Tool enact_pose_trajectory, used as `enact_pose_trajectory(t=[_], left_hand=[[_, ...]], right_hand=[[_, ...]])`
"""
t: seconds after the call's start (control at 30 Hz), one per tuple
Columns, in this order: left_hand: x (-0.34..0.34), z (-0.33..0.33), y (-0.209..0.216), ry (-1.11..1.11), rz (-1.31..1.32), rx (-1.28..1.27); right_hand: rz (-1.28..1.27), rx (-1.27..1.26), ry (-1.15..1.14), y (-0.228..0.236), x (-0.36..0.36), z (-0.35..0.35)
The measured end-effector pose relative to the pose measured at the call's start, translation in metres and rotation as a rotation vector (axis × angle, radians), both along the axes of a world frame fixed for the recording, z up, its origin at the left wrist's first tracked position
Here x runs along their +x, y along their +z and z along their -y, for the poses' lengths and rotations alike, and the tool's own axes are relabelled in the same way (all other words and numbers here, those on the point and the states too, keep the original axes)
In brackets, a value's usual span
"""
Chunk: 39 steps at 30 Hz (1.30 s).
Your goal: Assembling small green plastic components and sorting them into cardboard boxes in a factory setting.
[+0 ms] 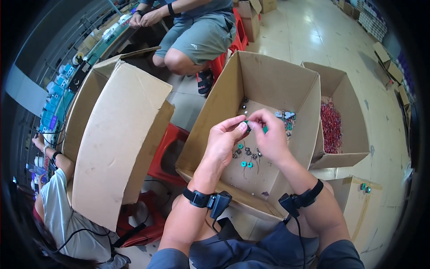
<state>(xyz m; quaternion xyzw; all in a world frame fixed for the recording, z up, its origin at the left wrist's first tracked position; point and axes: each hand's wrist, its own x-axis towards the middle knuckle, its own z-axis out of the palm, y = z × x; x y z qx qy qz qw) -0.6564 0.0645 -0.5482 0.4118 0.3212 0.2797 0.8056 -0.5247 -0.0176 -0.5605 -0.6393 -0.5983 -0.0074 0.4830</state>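
My left hand (224, 140) and my right hand (271, 136) meet above a large open cardboard box (277, 67). The left thumb and forefinger pinch a small green part (247, 128), mostly hidden by the fingers. My right fingertips are closed against this part; a bit of green (265, 129) also shows at the right fingers, its shape unclear. Below my hands, the box floor holds scattered teal rings (244, 164) with thin wires and small dark round pieces (254, 156). A pile of mixed small parts (286, 117) lies near the right wall.
Right of the box, another carton (354, 121) holds a heap of thin red pieces (330, 127). Two green rings (365, 188) rest on a carton at lower right. A tall carton (118, 139) and red stools (168, 152) stand left. Two people work beside a cluttered bench (96, 51).
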Motion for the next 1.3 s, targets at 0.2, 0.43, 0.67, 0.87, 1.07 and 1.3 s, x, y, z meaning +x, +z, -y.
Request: enact_pose_trajectory(t=[0.2, 0.43, 0.67, 0.87, 1.07, 1.3], left_hand=[[0.001, -0.003, 0.003, -0.019, 0.078, -0.013], [0.000, -0.001, 0.006, -0.051, 0.154, -0.016], [0.001, -0.001, 0.006, -0.047, 0.080, -0.018], [-0.005, -0.003, 0.003, -0.045, 0.047, 0.029], [-0.004, -0.002, 0.006, -0.115, 0.194, -0.028], [-0.003, -0.001, 0.003, -0.094, 0.115, -0.008]], right_hand=[[-1.064, -0.239, 0.071, -0.007, 0.008, -0.004], [-0.441, -0.117, -0.035, 0.005, 0.002, 0.000], [-0.353, -0.099, -0.026, -0.002, 0.003, 0.002], [-0.329, -0.149, -0.105, 0.006, 0.002, 0.004], [-0.649, -0.204, -0.064, 0.003, 0.005, 0.003], [-0.543, -0.114, -0.130, -0.001, 0.005, -0.001]])
